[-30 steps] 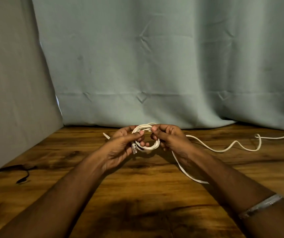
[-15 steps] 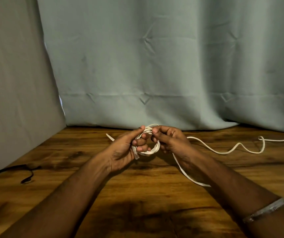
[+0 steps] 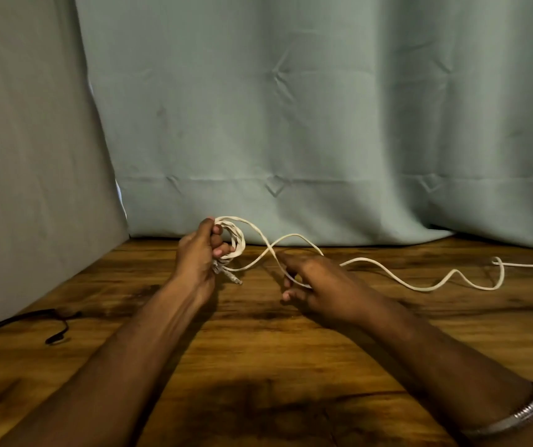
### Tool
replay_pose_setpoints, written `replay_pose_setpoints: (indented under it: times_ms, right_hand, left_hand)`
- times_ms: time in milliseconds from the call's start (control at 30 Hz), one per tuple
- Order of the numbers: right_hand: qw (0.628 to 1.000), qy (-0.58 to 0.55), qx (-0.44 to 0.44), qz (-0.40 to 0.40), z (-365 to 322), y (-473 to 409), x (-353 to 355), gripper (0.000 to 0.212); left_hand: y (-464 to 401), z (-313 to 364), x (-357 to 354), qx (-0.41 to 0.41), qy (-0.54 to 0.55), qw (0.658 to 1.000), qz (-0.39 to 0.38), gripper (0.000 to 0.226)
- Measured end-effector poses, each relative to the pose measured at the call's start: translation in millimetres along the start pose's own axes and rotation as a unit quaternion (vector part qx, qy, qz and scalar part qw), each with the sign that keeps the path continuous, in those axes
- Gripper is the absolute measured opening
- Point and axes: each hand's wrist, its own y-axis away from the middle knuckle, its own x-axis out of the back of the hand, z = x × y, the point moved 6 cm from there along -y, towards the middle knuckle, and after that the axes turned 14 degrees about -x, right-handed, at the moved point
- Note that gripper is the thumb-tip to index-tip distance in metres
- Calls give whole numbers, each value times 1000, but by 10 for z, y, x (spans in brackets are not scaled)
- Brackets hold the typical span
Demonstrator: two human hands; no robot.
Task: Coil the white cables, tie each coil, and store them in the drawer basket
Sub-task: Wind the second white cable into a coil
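A black cord [image 3: 20, 321] lies on the wooden table [image 3: 258, 366] at the far left edge. The left hand [image 3: 196, 256] is closed around a small coil [image 3: 234, 241] of white cable, held above the table near the curtain [image 3: 291, 124], with a plug [image 3: 226, 275] sticking out below the fist. From the coil a loose loop runs right to the right hand [image 3: 316, 285], whose fingers are half curled with the cable passing between them. The cable [image 3: 420, 287] then snakes along the table to the right edge. A bangle [image 3: 516, 414] sits on the right wrist.
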Motion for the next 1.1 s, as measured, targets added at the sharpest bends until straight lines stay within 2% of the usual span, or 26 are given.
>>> replay_pose_setpoints:
  times_ms: [67,200,300,467,667,867,1000,1100]
  right_hand:
    - [999,35,21,3,-34,12,3,6]
    - [997,18,36,64,-75,-22,114,14]
    - [994,-32,52,93,-114,-21,178,11]
    - [985,-115,87,92,-169,-23,184,14]
    - [978,-184,76,67,-188,-29,144,14]
    - [961,-261,49,84,-154,-27,170,20]
    - [948,-288,34,130,-116,-20,193,11]
    - [934,-316,-9,168,-16,-39,245,12]
  left_hand:
    - [-38,62,60,-17,-18,1000,15,34]
    - [-26,72,55,-37,-74,996,-19,33]
    - [39,25,-38,-45,-110,991,-61,35]
    - [184,-94,-174,-38,-158,977,-138,41]
    - [357,-135,-337,-59,-209,948,-232,46]
    - [507,-299,-394,15,-210,929,-303,52]
    - [566,-386,-432,90,-120,957,-247,54]
    - [640,-348,-459,107,-111,955,-252,45]
